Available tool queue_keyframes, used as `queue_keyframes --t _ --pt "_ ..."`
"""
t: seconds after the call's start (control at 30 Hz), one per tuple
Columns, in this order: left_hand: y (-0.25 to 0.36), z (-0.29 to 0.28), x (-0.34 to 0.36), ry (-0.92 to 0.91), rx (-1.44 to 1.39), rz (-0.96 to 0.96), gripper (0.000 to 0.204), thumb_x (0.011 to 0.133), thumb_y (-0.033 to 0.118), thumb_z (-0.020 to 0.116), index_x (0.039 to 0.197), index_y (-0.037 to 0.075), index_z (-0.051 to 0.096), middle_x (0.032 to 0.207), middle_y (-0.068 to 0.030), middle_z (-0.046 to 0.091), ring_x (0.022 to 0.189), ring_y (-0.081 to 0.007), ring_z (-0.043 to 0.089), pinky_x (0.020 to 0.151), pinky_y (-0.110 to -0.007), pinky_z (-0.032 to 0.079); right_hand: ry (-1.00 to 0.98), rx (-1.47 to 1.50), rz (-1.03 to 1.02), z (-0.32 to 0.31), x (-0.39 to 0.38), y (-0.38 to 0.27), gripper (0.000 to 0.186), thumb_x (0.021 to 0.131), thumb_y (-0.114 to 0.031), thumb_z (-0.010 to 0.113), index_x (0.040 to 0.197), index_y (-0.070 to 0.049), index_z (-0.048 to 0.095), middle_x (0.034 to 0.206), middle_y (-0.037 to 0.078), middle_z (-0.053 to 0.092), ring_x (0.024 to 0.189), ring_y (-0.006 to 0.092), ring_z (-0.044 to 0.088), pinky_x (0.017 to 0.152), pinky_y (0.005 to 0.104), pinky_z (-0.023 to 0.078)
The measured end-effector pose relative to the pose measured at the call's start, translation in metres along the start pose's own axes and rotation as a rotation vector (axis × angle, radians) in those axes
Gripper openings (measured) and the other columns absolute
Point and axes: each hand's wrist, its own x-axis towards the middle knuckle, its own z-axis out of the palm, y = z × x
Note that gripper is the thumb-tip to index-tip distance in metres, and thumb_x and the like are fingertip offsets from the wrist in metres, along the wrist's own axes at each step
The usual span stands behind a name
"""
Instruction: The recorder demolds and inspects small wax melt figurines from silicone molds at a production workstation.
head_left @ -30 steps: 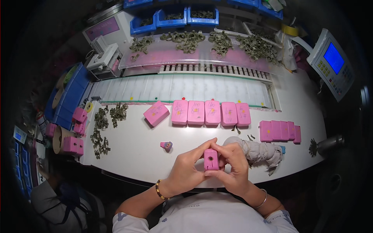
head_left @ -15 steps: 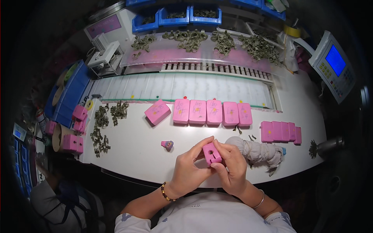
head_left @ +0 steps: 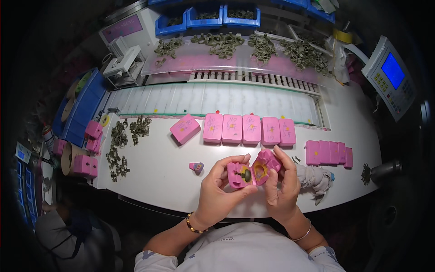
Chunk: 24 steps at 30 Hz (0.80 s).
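A pink rubber mould is spread apart in two halves between my hands, above the front of the white table. My left hand (head_left: 218, 192) grips the left mould half (head_left: 234, 180), where a dark green wax piece (head_left: 246, 175) sits in the hollow. My right hand (head_left: 283, 195) pinches the right mould half (head_left: 268, 159), tilted upright, its yellowish cavity facing the left half. The two halves come close together at their lower edges; whether they join there I cannot tell. A small pink and purple plug-like piece (head_left: 196, 167) lies just left of my left hand.
Behind my hands stands a row of closed pink moulds (head_left: 232, 130), with more moulds (head_left: 325, 153) at right. A grey cloth roll (head_left: 316, 179) lies beside my right hand. Green wax pieces (head_left: 118, 136) are scattered at left. A control panel (head_left: 392, 72) rises at far right.
The pink mould, closed in both hands half a second ago, is now parted into two halves, exposing the green wax piece. My hands have moved slightly apart.
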Motion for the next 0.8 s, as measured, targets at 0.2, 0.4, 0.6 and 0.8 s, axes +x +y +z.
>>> queue_keyframes --t 0.2,0.4,0.6,0.8 --pt "-0.009 -0.009 0.007 -0.041 -0.265 0.09 0.063 0.087 -0.001 0.075 0.141 0.001 0.043 0.142 -0.013 0.053 0.13 -0.0197 0.053 0.107 -0.035 0.048 -0.03 0.019 0.103 -0.016 0.011 -0.004 0.041 0.089 0.003 0.06 0.129 0.007 0.053 0.12 0.021 0.062 0.085 0.0239 0.066 0.07 0.0299 0.055" --pt "-0.004 -0.006 0.018 0.007 -0.666 -0.036 0.055 0.105 0.032 0.052 0.149 0.005 0.035 0.141 -0.0104 0.05 0.117 -0.0185 0.057 0.104 -0.038 0.05 -0.149 -0.014 -0.088 -0.016 0.018 -0.018 0.035 0.08 -0.004 0.073 0.111 0.0 0.06 0.117 0.018 0.056 0.084 0.021 0.06 0.064 0.0285 0.05" --pt "0.004 -0.007 0.03 -0.016 -0.845 -0.262 0.07 0.104 0.062 0.031 0.134 0.002 0.051 0.106 -0.0097 0.064 0.086 -0.0124 0.063 0.072 -0.028 0.055 -0.313 0.029 -0.292 -0.007 0.003 -0.028 0.037 0.071 -0.024 0.088 0.098 -0.01 0.066 0.099 0.006 0.059 0.088 0.0256 0.057 0.076 0.0345 0.048" --pt "0.012 -0.009 0.034 -0.007 -0.636 -0.398 0.074 0.104 0.065 0.027 0.126 0.0 0.057 0.088 -0.0092 0.065 0.063 -0.0107 0.061 0.051 -0.022 0.049 -0.435 0.094 -0.332 -0.011 0.007 -0.029 0.033 0.077 -0.023 0.084 0.101 -0.008 0.067 0.1 0.006 0.063 0.088 0.024 0.06 0.076 0.0359 0.051"
